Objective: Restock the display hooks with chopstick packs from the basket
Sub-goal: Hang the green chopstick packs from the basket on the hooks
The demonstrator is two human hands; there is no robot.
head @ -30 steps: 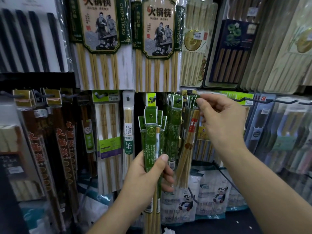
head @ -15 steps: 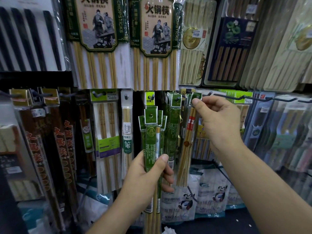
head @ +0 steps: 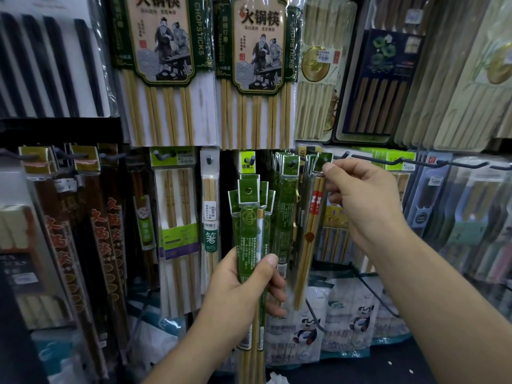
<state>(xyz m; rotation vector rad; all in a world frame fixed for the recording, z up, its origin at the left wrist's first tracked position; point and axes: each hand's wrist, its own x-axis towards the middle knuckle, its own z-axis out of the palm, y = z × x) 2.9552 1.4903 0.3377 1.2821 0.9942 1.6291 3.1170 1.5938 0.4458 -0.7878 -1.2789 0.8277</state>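
My left hand (head: 243, 289) grips a bundle of green chopstick packs (head: 250, 223) upright in front of the display, thumb across the front. My right hand (head: 363, 198) pinches the green header of a single chopstick pack (head: 309, 236) with pale sticks and a red band. That header sits at a black display hook (head: 346, 156), next to several green packs (head: 286, 206) hanging there. The basket is not in view.
Large hot-pot chopstick packs (head: 163, 65) hang above. Dark brown packs (head: 83, 231) fill the left, grey and blue packs (head: 432, 200) the right. More black hooks (head: 457, 163) jut out on the right. Panda-printed bags (head: 332, 322) lie below.
My right hand has shifted slightly left and up along the hook with the pack's header. The left hand and its bundle have stayed put.
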